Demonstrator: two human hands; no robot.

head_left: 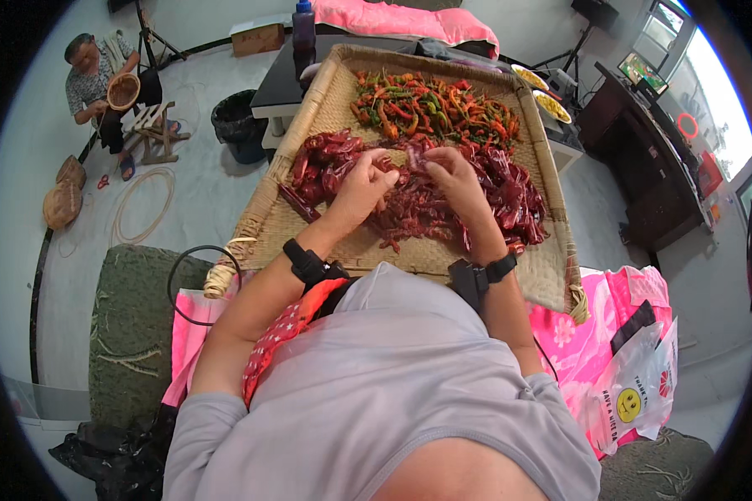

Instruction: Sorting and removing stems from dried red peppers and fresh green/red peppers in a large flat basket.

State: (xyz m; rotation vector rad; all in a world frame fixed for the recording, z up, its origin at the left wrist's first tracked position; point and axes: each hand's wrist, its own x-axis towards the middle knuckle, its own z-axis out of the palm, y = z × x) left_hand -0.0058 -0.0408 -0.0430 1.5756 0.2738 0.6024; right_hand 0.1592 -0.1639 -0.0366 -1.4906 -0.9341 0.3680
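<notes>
Both of my hands are over a shallow woven bamboo tray (309,104) that slopes away from my lap. My left hand (364,185) is closed in a pinch at a dried red chili pepper, its fingertips close to the other hand's. Thumb and fingers of my right hand (457,174) press together on a dried red chili pepper (414,158), partly hidden by the fingers. Large glossy dried red chilies (510,190) lie in a band beneath and around both hands. Smaller dark red chilies (408,219) spread nearer to me. Orange, red and green small chilies (434,102) cover the tray's far part.
A dark table (280,88) stands behind the tray, with a dark bottle (303,29). Plates of yellow food (551,107) sit at right. A black bin (241,125) is at left. Farther left, a seated person (100,79) holds a basket (124,92). A plastic bag (635,384) lies beside me.
</notes>
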